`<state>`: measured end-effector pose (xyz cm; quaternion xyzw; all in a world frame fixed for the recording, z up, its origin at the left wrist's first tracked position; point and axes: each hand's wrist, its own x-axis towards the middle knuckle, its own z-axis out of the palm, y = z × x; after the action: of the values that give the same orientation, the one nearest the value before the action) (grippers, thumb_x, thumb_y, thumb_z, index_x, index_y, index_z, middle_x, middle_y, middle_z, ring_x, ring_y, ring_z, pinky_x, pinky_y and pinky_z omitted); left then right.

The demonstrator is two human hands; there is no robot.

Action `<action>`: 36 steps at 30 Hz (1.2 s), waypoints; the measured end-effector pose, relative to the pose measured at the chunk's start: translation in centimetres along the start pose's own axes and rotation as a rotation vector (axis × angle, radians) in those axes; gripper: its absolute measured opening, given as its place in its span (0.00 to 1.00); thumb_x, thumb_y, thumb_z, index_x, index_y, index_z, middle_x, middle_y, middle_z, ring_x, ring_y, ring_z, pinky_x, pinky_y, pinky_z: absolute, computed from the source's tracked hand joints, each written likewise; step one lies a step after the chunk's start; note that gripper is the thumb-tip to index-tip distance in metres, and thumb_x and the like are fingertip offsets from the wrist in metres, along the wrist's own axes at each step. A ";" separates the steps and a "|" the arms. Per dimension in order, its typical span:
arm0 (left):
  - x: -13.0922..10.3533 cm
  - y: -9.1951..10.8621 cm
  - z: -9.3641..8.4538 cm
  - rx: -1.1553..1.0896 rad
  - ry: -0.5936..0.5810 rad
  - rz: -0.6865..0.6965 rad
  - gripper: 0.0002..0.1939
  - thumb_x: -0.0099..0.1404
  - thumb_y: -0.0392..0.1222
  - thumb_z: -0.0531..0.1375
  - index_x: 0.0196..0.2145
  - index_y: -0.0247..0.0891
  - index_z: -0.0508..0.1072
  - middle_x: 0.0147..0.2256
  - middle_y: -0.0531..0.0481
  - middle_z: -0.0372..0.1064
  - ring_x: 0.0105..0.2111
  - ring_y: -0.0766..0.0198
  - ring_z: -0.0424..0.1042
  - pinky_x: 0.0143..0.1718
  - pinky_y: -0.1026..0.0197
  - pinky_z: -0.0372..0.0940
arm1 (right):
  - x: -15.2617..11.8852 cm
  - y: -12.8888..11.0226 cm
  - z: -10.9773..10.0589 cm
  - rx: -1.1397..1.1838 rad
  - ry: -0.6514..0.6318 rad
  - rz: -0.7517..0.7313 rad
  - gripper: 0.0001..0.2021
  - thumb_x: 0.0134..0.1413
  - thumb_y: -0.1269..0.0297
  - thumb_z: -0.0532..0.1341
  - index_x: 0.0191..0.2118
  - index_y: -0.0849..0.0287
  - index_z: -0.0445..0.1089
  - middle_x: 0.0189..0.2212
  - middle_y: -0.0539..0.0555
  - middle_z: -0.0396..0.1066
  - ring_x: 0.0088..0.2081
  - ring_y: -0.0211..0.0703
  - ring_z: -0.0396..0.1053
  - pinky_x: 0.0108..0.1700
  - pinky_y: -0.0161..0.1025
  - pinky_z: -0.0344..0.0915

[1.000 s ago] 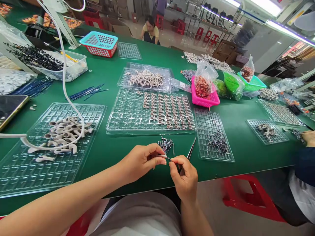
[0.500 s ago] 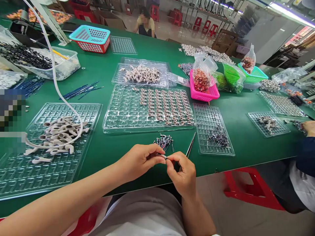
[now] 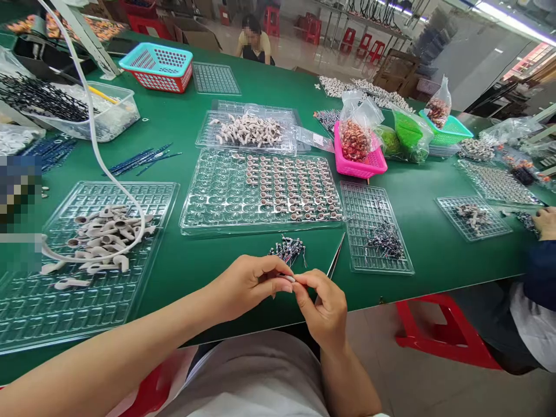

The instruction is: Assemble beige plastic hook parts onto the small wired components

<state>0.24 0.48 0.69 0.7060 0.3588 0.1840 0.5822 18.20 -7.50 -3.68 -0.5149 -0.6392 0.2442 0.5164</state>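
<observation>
My left hand (image 3: 256, 285) pinches a small light-grey casing (image 3: 287, 278) between thumb and fingers. Against the casing's right end, my right hand (image 3: 322, 301) has thumb and forefinger pressed together; what lies between them is too small to tell. Metal tweezers (image 3: 337, 253) lie just beyond my right hand, partly hidden by it. A small heap of dark wired parts (image 3: 289, 249) rests on the table behind my fingers. Farther back, a clear tray (image 3: 212, 197) holds rows of casings on its right side. Loose grey casings (image 3: 106, 234) are piled on the left tray (image 3: 87, 313).
A white cable (image 3: 96, 139) loops over the left tray. Right of centre are a tray of wired parts (image 3: 373, 200) and a pink basket (image 3: 360, 168). A co-worker's hand (image 3: 545, 223) is at the far right edge, near a red stool (image 3: 447, 336). Another person (image 3: 254, 43) sits beyond the table.
The casing has turned slightly between my fingers, and its pale end shows more beside my right fingertips. Both hands stay in nearly the same place.
</observation>
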 end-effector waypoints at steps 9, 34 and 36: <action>-0.3 0.5 -0.4 -0.055 -0.026 -0.043 0.09 0.68 0.44 0.59 0.41 0.38 0.75 0.33 0.51 0.76 0.32 0.64 0.74 0.35 0.64 0.69 | -0.3 0.0 0.1 -0.001 0.068 -0.040 0.10 0.59 0.75 0.62 0.43 0.53 0.72 0.34 0.50 0.75 0.34 0.38 0.71 0.37 0.37 0.68; -0.4 0.0 -0.1 0.033 0.051 0.087 0.08 0.68 0.43 0.60 0.40 0.41 0.78 0.36 0.52 0.77 0.36 0.63 0.74 0.38 0.63 0.67 | -0.5 0.2 -0.1 0.056 0.108 -0.039 0.13 0.57 0.77 0.63 0.45 0.52 0.73 0.34 0.50 0.76 0.34 0.39 0.72 0.34 0.36 0.70; -0.4 -0.1 0.0 0.027 0.059 0.120 0.07 0.68 0.42 0.60 0.40 0.41 0.78 0.36 0.52 0.76 0.35 0.64 0.74 0.38 0.63 0.67 | -0.5 0.2 -0.1 0.059 0.109 -0.045 0.14 0.57 0.78 0.63 0.45 0.52 0.73 0.34 0.51 0.76 0.34 0.39 0.72 0.34 0.36 0.70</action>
<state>-0.06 0.24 0.64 0.7283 0.3351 0.2346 0.5498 18.34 -7.92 -3.99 -0.4973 -0.6140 0.2229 0.5710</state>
